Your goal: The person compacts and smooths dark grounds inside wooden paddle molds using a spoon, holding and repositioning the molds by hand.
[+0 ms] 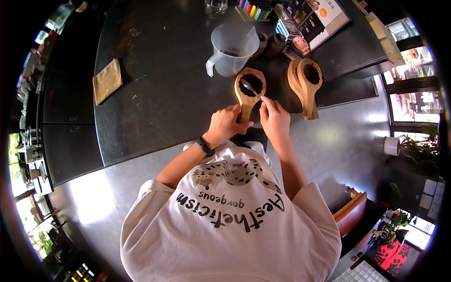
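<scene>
My left hand (226, 123) is wrapped around the handle of a wooden mold (246, 99) lying at the table's near edge. Its round scalloped hollow looks dark inside; I cannot make out whether that is a filling. In my right hand (275, 116) is a metal spoon (247, 85), pinched by its handle, with its bowl over the hollow. Just beyond the mold stands a translucent plastic jug (231, 44) with a little dark matter at its bottom. To the right, two similar wooden molds (308, 99) lie one partly over the other, the upper one's hollow dark too.
A folded tan cloth (107, 82) lies on the dark table (155, 98) at the left. Behind the jug are a glass (215, 7), colored markers (252, 10), dark small jars (275, 44), a pink figurine (300, 45) and a printed board (324, 23).
</scene>
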The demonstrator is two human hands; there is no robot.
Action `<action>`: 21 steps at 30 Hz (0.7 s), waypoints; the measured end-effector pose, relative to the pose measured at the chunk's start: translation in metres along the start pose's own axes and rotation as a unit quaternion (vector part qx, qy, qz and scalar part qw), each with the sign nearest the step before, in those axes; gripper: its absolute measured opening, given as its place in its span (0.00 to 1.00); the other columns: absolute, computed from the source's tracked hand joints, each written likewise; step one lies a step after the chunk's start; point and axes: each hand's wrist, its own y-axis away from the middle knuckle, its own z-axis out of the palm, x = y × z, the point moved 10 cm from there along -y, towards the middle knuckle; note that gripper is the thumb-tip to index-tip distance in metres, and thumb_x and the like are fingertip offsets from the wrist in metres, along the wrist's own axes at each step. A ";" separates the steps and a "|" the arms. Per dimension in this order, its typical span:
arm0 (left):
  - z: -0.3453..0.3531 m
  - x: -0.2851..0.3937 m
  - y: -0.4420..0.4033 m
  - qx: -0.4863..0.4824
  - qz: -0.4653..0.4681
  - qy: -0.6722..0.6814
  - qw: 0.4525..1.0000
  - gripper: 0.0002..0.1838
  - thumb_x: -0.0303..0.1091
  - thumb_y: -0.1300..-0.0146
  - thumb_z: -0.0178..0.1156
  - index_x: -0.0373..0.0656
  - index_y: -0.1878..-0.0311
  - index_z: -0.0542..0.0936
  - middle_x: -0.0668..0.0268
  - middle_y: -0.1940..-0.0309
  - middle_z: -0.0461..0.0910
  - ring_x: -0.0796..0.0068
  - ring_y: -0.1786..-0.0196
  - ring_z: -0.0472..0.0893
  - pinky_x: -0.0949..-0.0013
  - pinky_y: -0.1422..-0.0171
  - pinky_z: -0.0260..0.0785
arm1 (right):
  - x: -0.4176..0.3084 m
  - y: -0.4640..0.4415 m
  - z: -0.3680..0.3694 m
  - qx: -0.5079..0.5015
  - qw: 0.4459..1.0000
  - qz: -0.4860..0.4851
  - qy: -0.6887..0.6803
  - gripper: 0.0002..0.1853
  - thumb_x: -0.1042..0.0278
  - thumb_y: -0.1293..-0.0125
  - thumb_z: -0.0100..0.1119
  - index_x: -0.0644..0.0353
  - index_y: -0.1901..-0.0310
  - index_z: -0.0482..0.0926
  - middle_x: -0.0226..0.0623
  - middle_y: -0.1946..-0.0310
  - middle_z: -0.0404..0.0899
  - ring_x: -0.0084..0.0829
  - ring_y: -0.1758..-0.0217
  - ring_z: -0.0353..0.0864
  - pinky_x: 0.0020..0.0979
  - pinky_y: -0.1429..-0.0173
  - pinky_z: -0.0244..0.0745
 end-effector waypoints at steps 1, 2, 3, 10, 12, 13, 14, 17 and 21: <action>0.000 -0.001 0.000 0.000 -0.002 -0.002 1.000 0.27 0.57 0.49 0.73 0.42 0.69 0.74 0.62 0.75 0.80 0.59 0.74 0.81 0.61 0.69 0.71 | 0.000 0.000 0.001 -0.001 1.000 -0.001 -0.001 0.12 0.75 0.39 0.61 0.58 0.53 0.80 0.40 0.74 0.79 0.44 0.76 0.80 0.39 0.73 0.76; 0.001 -0.001 0.000 -0.001 -0.004 -0.004 1.000 0.27 0.57 0.49 0.73 0.42 0.70 0.75 0.62 0.75 0.80 0.59 0.74 0.80 0.61 0.69 0.71 | 0.000 0.001 0.003 -0.002 1.000 -0.002 -0.001 0.12 0.75 0.39 0.61 0.58 0.53 0.80 0.40 0.74 0.79 0.44 0.76 0.80 0.39 0.73 0.76; 0.001 -0.002 0.000 -0.002 -0.005 -0.005 1.000 0.26 0.56 0.49 0.73 0.42 0.70 0.75 0.62 0.75 0.80 0.59 0.74 0.80 0.61 0.70 0.71 | 0.000 0.002 0.004 -0.003 1.000 -0.002 -0.002 0.12 0.75 0.39 0.61 0.58 0.53 0.80 0.40 0.74 0.78 0.44 0.76 0.80 0.39 0.73 0.76; 0.001 -0.001 0.000 -0.008 -0.013 -0.005 1.000 0.25 0.56 0.49 0.72 0.43 0.69 0.75 0.63 0.75 0.80 0.59 0.73 0.81 0.61 0.69 0.72 | 0.000 0.007 0.002 -0.012 1.000 0.001 0.013 0.12 0.75 0.40 0.62 0.56 0.54 0.81 0.39 0.75 0.77 0.43 0.77 0.79 0.40 0.75 0.75; 0.002 -0.001 0.000 -0.034 -0.029 -0.016 0.999 0.24 0.56 0.48 0.71 0.43 0.67 0.77 0.62 0.72 0.81 0.57 0.70 0.83 0.58 0.66 0.74 | 0.001 0.009 -0.001 -0.014 1.000 0.000 0.019 0.12 0.75 0.40 0.62 0.56 0.54 0.81 0.39 0.76 0.77 0.43 0.78 0.79 0.40 0.75 0.75; 0.003 -0.001 0.000 -0.033 -0.027 -0.016 0.999 0.24 0.56 0.48 0.71 0.43 0.67 0.77 0.62 0.72 0.81 0.57 0.70 0.83 0.58 0.66 0.74 | 0.002 0.010 -0.003 -0.016 1.000 -0.001 0.022 0.11 0.75 0.40 0.62 0.56 0.54 0.81 0.39 0.76 0.77 0.43 0.78 0.79 0.40 0.75 0.75; 0.003 -0.002 0.000 -0.032 -0.026 -0.017 0.999 0.24 0.56 0.48 0.71 0.43 0.66 0.77 0.62 0.72 0.81 0.57 0.70 0.83 0.58 0.66 0.74 | 0.002 0.011 -0.005 -0.018 1.000 -0.002 0.026 0.11 0.74 0.40 0.62 0.56 0.55 0.81 0.39 0.76 0.77 0.43 0.78 0.79 0.40 0.75 0.75; 0.004 -0.004 0.000 -0.031 -0.023 -0.020 0.999 0.25 0.56 0.48 0.71 0.43 0.66 0.77 0.62 0.71 0.82 0.57 0.70 0.83 0.58 0.66 0.75 | 0.004 0.011 -0.009 -0.030 0.999 0.007 0.036 0.11 0.74 0.40 0.62 0.55 0.56 0.82 0.39 0.77 0.77 0.43 0.78 0.79 0.41 0.75 0.75; 0.003 -0.001 0.000 -0.026 -0.015 -0.028 0.999 0.26 0.56 0.48 0.70 0.42 0.65 0.77 0.61 0.70 0.82 0.57 0.69 0.83 0.58 0.66 0.75 | 0.005 0.008 -0.009 -0.029 0.999 0.005 0.043 0.10 0.73 0.40 0.62 0.54 0.56 0.82 0.38 0.77 0.77 0.44 0.79 0.78 0.41 0.75 0.75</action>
